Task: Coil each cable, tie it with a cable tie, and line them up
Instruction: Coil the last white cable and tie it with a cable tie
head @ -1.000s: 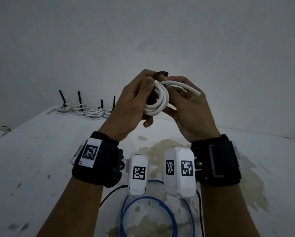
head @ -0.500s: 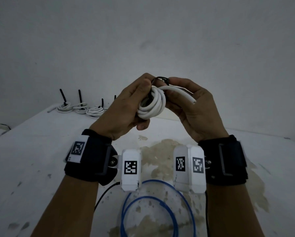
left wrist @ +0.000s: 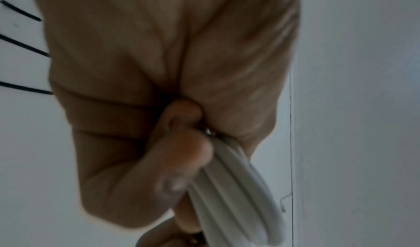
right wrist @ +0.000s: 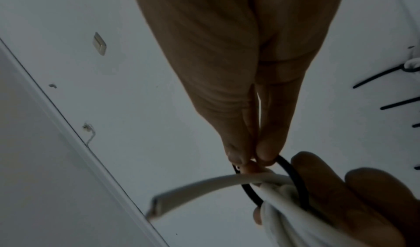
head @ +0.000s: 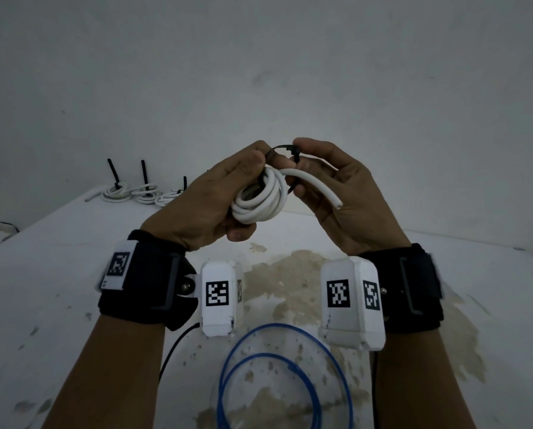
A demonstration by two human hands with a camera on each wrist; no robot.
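I hold a coiled white cable (head: 260, 198) in the air above the white table (head: 58, 274). My left hand (head: 215, 193) grips the coil, fingers curled round its strands (left wrist: 229, 193). A black cable tie (head: 282, 150) loops over the top of the coil. My right hand (head: 330, 181) pinches the tie's head between thumb and fingertips (right wrist: 265, 152); the tie (right wrist: 293, 175) circles the strands there. One loose cable end (head: 324, 193) sticks out to the right across my right palm.
Three tied white coils (head: 135, 193) with upright black tie tails lie in a row at the table's far left. A blue cable (head: 283, 373) lies looped on the stained table near me. A wall stands close behind.
Both hands have sunk slightly and drawn a little apart. The tie's loop now shows over the coil, and my right fingers have shifted onto its head.
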